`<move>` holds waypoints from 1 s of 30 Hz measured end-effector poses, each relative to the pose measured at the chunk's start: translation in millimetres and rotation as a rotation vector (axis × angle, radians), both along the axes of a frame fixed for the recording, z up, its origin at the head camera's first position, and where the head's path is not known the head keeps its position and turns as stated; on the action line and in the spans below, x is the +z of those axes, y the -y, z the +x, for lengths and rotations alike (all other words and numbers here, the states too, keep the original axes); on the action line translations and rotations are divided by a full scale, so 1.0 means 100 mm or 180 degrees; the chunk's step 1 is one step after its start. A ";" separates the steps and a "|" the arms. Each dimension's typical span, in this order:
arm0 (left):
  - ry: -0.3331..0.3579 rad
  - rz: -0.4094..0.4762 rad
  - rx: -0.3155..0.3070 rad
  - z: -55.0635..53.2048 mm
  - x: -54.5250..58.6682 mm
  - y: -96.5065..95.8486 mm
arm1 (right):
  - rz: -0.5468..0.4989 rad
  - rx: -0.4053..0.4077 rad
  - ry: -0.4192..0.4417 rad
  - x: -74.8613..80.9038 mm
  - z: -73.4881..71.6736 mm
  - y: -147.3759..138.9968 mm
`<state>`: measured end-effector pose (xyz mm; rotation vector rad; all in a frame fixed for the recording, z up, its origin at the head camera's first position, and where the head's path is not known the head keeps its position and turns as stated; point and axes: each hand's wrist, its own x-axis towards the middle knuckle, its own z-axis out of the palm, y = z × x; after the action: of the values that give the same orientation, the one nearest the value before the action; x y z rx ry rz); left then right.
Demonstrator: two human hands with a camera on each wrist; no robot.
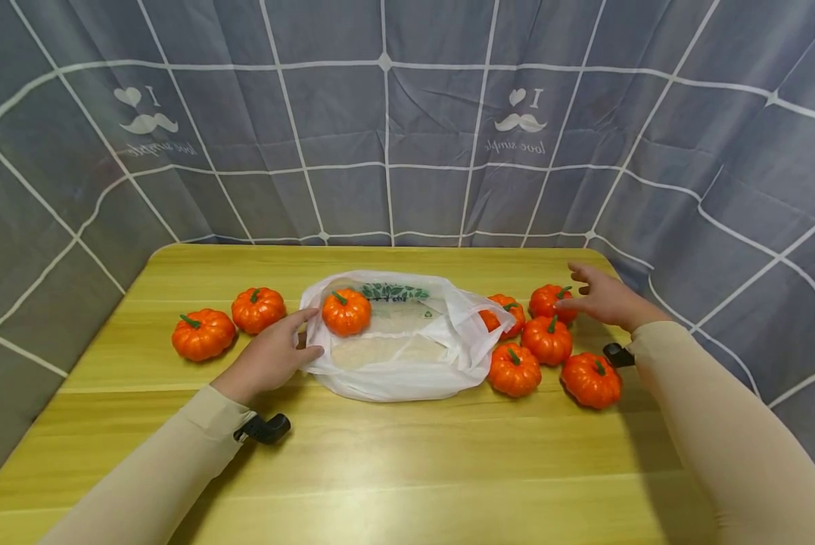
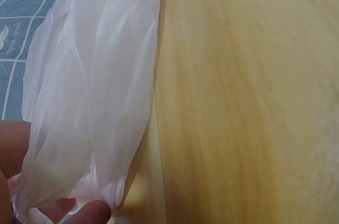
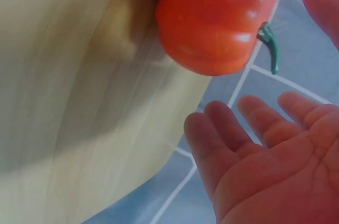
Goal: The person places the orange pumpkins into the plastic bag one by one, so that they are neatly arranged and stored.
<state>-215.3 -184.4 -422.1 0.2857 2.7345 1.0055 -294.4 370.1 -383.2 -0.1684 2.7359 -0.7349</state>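
Currently, the right hand (image 1: 610, 298) spreads empty fingers (image 3: 205, 136) beside a pumpkin (image 1: 545, 303). Left fingers (image 2: 94, 212) pinch a plastic bag (image 1: 387, 384); more pumpkins (image 1: 546, 342) intervene.

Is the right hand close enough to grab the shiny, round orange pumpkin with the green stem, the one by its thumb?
Probably yes: the right hand is right beside that shiny orange pumpkin, its fingers spread, and nothing shows blocking the way between them.
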 end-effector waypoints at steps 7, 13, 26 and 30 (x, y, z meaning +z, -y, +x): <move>-0.0022 -0.0012 0.0013 0.01 -0.02 0.00 | 0.0019 0.0020 0.0066 -0.03 0.03 -0.02; -0.0028 -0.0009 0.0017 0.02 -0.02 0.00 | 0.0078 0.0083 0.0055 -0.04 0.04 -0.02; -0.0043 -0.0048 0.0028 0.00 -0.02 -0.01 | 0.0205 0.0220 0.0100 -0.09 -0.02 -0.04; -0.0049 -0.0053 0.0037 0.01 -0.01 -0.01 | 0.0213 0.0271 0.0073 -0.09 -0.03 -0.03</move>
<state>-214.5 -183.7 -423.1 0.2760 2.7601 0.9869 -297.8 373.4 -392.1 -0.2580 2.7086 -0.6175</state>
